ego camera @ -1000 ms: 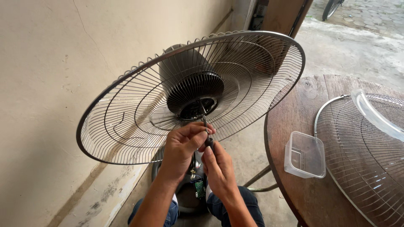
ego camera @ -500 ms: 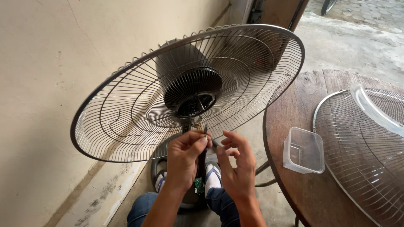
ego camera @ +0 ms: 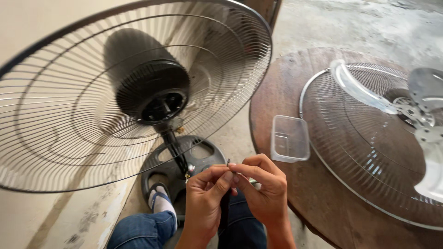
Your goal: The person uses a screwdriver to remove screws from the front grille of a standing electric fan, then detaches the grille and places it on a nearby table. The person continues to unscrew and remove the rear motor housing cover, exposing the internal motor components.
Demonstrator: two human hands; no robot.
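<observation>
Left hand (ego camera: 205,196) and right hand (ego camera: 263,189) meet fingertip to fingertip, both pinched narrow on a small metal screw (ego camera: 228,162) that stands up between them. Above and left of the hands hangs the rear fan guard (ego camera: 69,138) with its black motor housing (ego camera: 152,92). Just right of the right hand a clear plastic container (ego camera: 289,138) sits on the round wooden table (ego camera: 318,198), beside the front grille (ego camera: 364,147).

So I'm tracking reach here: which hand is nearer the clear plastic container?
Right. The right hand sits just below the clear plastic container by the table edge; the left hand is farther left, fingertips meeting the right's.
</observation>
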